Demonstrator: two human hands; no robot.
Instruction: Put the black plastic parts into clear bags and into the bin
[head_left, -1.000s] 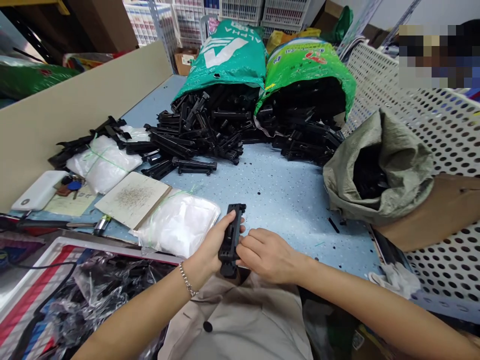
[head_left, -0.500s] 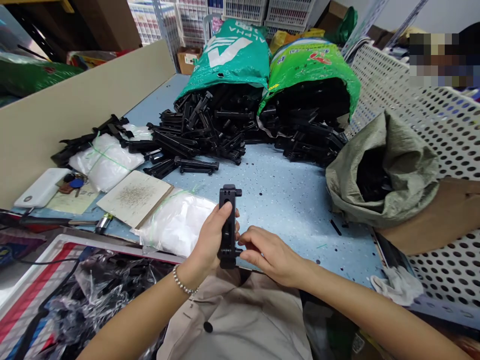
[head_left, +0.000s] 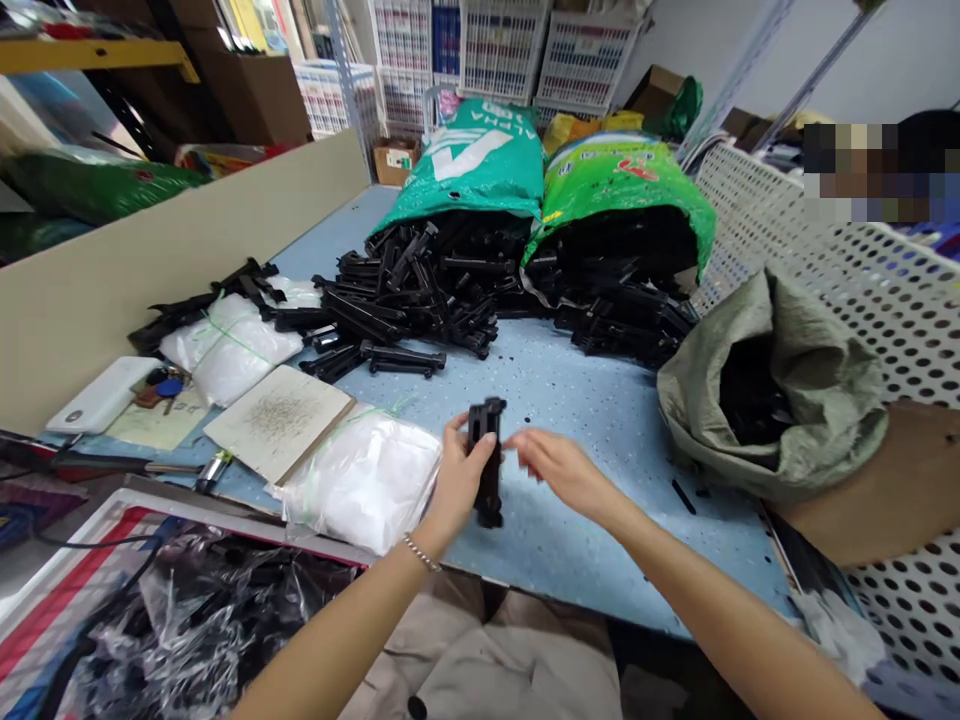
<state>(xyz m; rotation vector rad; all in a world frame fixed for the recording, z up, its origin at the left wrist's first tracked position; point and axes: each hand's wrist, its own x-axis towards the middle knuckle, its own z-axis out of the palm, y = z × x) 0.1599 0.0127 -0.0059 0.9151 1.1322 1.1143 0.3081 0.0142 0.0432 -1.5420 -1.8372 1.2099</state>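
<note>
Clip (head_left: 487, 462), black plastic, upright above blue table (head_left: 585, 400) near front edge. Left hand (head_left: 456, 482) closed round its middle. Right hand (head_left: 559, 468) open, fingertips just beside clip top, contact unclear. Pile (head_left: 420, 290) of like parts well behind.

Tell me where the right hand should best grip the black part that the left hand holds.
Probably its top end, from the right. The black part stands upright; the left hand wraps its middle from the left, leaving the top and right edge bare beside the open right hand.
</note>
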